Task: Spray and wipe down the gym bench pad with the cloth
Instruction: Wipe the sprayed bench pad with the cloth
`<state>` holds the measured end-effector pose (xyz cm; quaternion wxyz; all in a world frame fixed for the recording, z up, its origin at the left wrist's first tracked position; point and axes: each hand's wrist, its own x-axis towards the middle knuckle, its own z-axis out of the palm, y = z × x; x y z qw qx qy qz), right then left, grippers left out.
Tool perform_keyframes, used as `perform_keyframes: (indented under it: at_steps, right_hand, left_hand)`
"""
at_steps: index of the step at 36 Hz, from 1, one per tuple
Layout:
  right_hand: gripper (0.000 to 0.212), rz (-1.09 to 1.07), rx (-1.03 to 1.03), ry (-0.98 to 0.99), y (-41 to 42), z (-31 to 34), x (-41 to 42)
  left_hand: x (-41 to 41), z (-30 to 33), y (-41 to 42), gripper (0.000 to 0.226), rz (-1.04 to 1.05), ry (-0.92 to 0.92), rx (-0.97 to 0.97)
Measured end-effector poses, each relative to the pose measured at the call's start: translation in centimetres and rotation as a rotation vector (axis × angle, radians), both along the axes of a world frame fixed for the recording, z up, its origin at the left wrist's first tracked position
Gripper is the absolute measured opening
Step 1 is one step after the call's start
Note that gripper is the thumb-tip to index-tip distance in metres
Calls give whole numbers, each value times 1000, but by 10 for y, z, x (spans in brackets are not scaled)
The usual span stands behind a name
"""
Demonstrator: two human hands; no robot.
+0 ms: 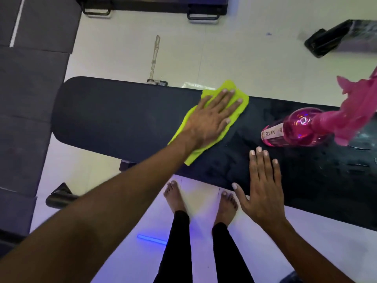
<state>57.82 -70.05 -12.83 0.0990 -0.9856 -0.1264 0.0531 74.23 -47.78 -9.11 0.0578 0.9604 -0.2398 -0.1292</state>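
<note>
The black gym bench pad (pixel 122 117) runs across the view from left to right. My left hand (pixel 212 117) lies flat with straight fingers on a lime-green cloth (pixel 230 87), pressing it onto the pad near its far edge. My right hand (pixel 263 184) rests flat on the pad's near edge with fingers spread and holds nothing. A pink spray bottle (pixel 295 127) stands on the pad to the right of the cloth, beyond my right hand, its pink trigger head reaching toward the right frame edge.
White floor tiles surround the bench. My bare feet (pixel 175 197) stand just in front of it. Dark floor mats (pixel 30 82) cover the left side. Black equipment frames (pixel 204 11) sit at the top, and another dark bench end (pixel 334 37) at upper right.
</note>
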Motion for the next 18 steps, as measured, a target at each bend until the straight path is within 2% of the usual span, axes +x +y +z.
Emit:
perform_keyframes:
  at_steps: [3,7,9,14,16,18]
  right_hand:
    - [92,-44,3,7,-2,0,-4]
    - [94,-67,14,22,-8,-1,-11]
    - [93,-54,8,24,-10,-1,-12]
    - [91,-47,-4,0,-10,-6,-13]
    - [91,-46,2,-4,-11,-7,-13]
    - [91,-43,12,-8,-11,-7,-13]
  left_hand:
    - [-18,-3,8,58,165,-80,28]
    - [-76,-9,-40,61,486,-99,29]
    - [-84,-6,-65,62,449,-60,-11]
    - [-17,1,-49,57,0,5,5]
    - [-10,-2,-31,57,-5,-35,28]
    - [-26,-4,-19,58,126,-82,27]
